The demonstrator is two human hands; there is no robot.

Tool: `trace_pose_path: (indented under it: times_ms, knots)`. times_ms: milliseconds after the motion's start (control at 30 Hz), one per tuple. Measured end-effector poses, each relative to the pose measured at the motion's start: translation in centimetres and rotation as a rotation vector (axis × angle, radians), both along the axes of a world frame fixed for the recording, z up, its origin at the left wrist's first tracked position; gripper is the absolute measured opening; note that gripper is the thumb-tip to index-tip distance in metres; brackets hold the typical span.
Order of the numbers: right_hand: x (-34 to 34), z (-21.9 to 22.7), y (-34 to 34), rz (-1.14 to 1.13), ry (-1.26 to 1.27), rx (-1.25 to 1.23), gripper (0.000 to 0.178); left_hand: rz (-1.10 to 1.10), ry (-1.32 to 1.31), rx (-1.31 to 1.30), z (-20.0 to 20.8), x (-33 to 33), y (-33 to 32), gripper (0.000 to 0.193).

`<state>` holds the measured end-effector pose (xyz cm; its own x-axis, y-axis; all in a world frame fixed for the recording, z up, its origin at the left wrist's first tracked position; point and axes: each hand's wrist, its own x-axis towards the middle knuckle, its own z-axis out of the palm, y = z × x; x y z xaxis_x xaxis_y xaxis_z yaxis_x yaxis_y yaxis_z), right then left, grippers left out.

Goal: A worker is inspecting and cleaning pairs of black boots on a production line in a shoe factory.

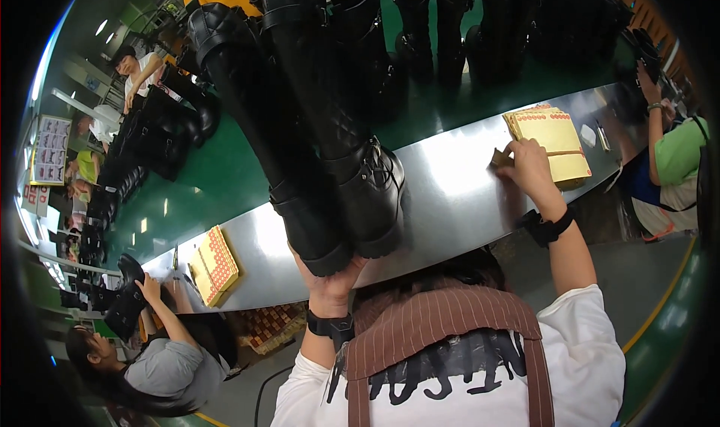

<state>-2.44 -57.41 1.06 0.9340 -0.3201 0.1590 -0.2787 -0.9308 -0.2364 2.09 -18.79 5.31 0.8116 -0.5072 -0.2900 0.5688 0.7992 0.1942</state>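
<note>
Left grip point(330, 286) holds black boots point(367, 194) underneath, at near edge of bench point(450, 209): heavy, I judge, best sole-supported; right grip point(531, 164) pinches brown piece point(500, 159).

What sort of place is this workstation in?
Probably a boot factory: tall black boots stand in rows on a green surface, co-workers handle more nearby, and stacks of yellow sheets lie on the metal worktop.

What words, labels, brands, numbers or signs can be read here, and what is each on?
Wording is located, not copied.
White shirt: large dark letters, partly covered by the brown apron.
Right yellow stack: red print, too small.
Left yellow stack: red print, too small.
Picture board: print too small.
Red-and-white sign: red characters, blurred.
Black boots: none readable.
</note>
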Motion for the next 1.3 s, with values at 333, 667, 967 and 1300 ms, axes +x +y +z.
trace_pose_path:
  times_ms: [333,667,967,1300]
  knots:
    - [1.1,9.7,16.4,0.521,-0.445,0.828,0.027,0.008,-0.004,-0.070,0.0,0.0,-0.2,0.067]
    - [1.3,7.8,15.7,0.513,-0.572,0.566,0.022,0.014,-0.033,0.030,-0.4,-0.2,0.5,0.065]
    - [0.7,7.9,13.8,0.671,-0.176,0.245,0.021,0.056,-0.006,0.061,-0.2,-0.4,0.6,0.065]
    - [5.1,8.4,13.6,0.490,-0.182,0.212,0.025,0.082,-0.005,0.054,0.0,-0.1,0.9,0.064]
